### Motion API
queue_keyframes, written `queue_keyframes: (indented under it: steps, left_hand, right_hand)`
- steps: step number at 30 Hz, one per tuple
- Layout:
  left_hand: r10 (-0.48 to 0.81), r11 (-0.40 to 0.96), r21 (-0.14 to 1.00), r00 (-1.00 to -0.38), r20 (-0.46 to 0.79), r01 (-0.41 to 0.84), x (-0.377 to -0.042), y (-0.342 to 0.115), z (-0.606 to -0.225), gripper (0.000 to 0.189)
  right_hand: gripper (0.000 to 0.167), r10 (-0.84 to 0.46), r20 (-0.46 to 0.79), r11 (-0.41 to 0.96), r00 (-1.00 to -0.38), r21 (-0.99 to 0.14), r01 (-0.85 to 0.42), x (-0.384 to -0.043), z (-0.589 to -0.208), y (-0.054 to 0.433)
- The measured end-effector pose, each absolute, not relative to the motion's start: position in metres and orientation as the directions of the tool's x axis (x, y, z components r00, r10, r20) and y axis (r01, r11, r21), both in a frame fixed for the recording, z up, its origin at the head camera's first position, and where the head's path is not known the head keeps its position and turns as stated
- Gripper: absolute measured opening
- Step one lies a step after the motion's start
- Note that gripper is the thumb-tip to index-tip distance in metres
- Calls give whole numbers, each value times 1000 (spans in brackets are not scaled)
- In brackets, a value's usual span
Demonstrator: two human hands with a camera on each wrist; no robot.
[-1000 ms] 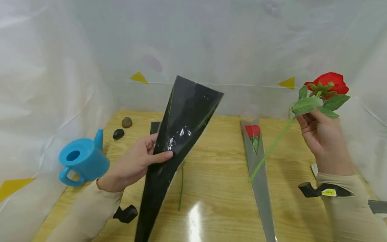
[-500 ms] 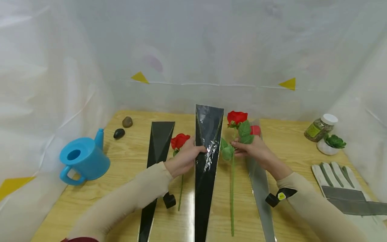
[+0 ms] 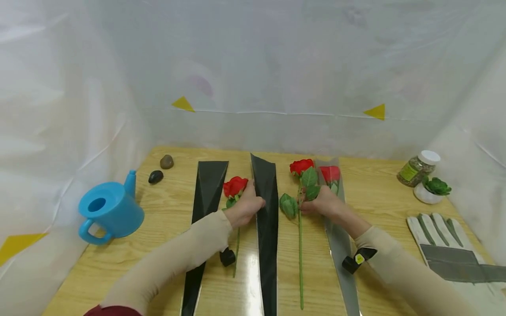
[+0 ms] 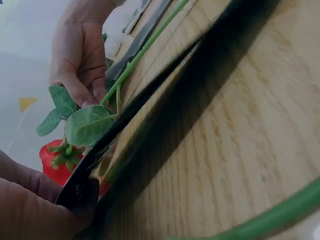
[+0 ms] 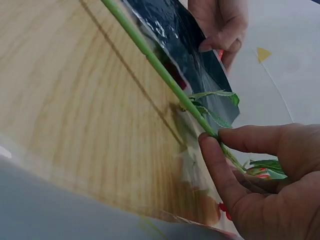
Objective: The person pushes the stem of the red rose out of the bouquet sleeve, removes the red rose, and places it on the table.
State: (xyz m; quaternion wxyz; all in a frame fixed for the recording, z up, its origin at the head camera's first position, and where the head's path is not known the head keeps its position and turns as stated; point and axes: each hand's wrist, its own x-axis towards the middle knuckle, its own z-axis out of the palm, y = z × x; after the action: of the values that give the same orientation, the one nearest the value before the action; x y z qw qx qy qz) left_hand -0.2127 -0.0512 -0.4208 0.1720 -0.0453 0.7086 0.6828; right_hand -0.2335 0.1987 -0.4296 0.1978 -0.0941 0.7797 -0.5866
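Observation:
My left hand [image 3: 244, 207] pinches the edge of a long black flower sleeve [image 3: 268, 210], which is tilted on its side just over the table. In the left wrist view the sleeve [image 4: 165, 75] appears edge-on. My right hand [image 3: 325, 204] pinches the green stem of a red rose [image 3: 301, 166] between thumb and fingertips. The right wrist view shows that stem [image 5: 165, 75] a little above the wood, beside the sleeve. A second red rose [image 3: 235, 186] lies by my left hand, partly hidden by it. Further left lies another black sleeve [image 3: 210, 184].
A wrapped rose in a grey sleeve [image 3: 340, 250] lies under my right forearm. At the left stand a blue watering can [image 3: 112, 208] and two stones [image 3: 156, 176]. On the right are a jar [image 3: 419, 167], a potted succulent [image 3: 431, 191] and work gloves [image 3: 446, 245].
The right hand brought its rose from the far right to beside the sleeve. The left hand moved the black sleeve right and lowered it to the table, turning it on edge.

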Motion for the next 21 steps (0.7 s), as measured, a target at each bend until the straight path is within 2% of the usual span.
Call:
queue_keyframes:
  steps: [4,8,9,13,15,16,21]
  left_hand:
    - [155,113,954,-944,-292,-277,-212,-52,-420,94]
    - [160,153,964,-957,-243,-219,-211,-52,-420,95]
    - [157,164,964,-959,-235,-209,-211,-52,-420,95]
    - [127,236,951,-964,-232,-198,-209,-50,-419,91]
    - [121,261,946,-966,-230,-193,-207,-50,-418,89]
    - [119,274,944,-967,-225,-186,-206,-49,-417,88]
    - [156,283,952,-974,-162,-113,-193,-44,-405,78]
  right_hand:
    - [39,-344,-104,460,-933,-885,-71,-228,-433,197]
    - [29,-290,-51,624,-956,-767,-148,-223,-432,193]
    - [35,-285,-48,647,-957,-747,-155,-222,-431,193]
    - [76,-275,-79,687,-958,-714,-139,-219,-420,195]
    - [90,-268,-89,694,-959,-709,-128,-217,-413,201]
    - [92,-267,-88,693,-960,-710,-127,-216,-408,205]
    - [79,-256,-42,665,-966,-733,-145,-214,-387,229]
